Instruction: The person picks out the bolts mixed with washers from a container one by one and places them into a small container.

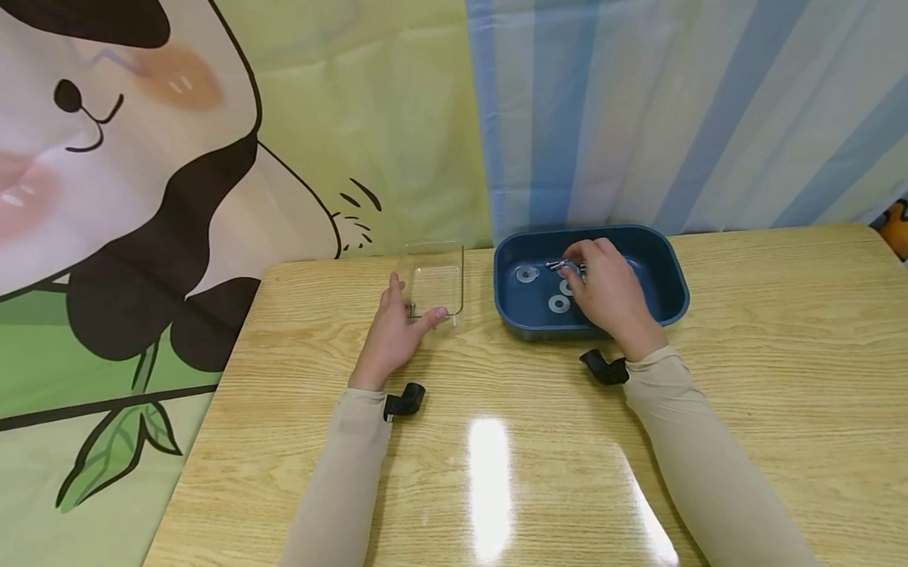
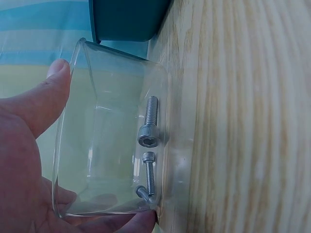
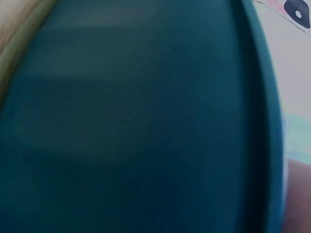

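My left hand (image 1: 395, 336) grips a clear plastic box (image 1: 461, 284) on the table, thumb on one side and fingers on the other. Inside that box, the left wrist view shows a large socket-head screw (image 2: 149, 121), a smaller screw (image 2: 149, 172) and another small one (image 2: 142, 192) at its foot. Reaching into a blue bin (image 1: 543, 327), my right hand (image 1: 611, 289) pinches a metal screw (image 1: 554, 265) between thumb and forefinger; the hand partly hides it. Flat washers (image 1: 559, 304) lie on the bin floor. The bin's wall (image 3: 146, 97) fills the right wrist view, hiding the fingertips there.
Both objects stand near the back edge of a wooden table (image 1: 553, 454), box left of bin with a narrow gap between. Behind them hangs a printed curtain (image 1: 399, 131). Black wrist mounts (image 1: 604, 368) stick out from both sleeves.
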Demonstrator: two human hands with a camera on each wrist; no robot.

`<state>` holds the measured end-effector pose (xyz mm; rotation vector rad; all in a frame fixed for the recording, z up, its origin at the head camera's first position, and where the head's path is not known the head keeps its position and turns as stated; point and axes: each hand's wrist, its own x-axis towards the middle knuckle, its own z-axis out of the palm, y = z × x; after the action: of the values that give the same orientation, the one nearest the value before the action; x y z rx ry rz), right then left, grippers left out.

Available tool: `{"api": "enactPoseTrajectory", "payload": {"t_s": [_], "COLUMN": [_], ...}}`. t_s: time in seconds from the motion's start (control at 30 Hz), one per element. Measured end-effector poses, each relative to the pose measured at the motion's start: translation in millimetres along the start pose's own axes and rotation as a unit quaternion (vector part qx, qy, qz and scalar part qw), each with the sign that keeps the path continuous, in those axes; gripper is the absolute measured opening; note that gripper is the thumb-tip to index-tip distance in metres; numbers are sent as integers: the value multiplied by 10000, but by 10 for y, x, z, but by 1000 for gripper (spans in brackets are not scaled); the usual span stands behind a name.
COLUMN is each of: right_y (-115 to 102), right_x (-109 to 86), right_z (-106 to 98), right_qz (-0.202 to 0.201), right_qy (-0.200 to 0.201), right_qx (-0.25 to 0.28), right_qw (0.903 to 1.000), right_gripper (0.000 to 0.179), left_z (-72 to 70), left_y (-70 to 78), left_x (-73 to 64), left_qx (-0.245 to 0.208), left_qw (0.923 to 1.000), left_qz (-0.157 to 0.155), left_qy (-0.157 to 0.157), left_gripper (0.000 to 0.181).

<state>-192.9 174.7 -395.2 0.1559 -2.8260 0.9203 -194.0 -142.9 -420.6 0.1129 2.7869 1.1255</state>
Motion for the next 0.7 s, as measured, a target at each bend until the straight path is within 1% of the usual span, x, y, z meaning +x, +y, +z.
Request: {"api": "enactPoseTrajectory", "payload": {"t_s": [0.27,0.57,0.7], "right_y": [82,155,187], "right_x": [18,62,90], "right_z": [-40,-81,-92], "right_qz": [187,321,419], "right_qy": [10,-296,-444], "right_qx": [-213,-551,-612], "right_qw": [9996,9975,9963], "right_gripper": [30,34,37], "left_z": [0,4,4], "left_y": [-8,-18,-18], "left_x": [0,5,7], "left_qx": [-22,-65,-83], "left_qw": [10000,10000,10000], "left_qz": [-11,-15,-8], "left_qy": [-34,-24,-5], "left_gripper": [114,112,110]}}
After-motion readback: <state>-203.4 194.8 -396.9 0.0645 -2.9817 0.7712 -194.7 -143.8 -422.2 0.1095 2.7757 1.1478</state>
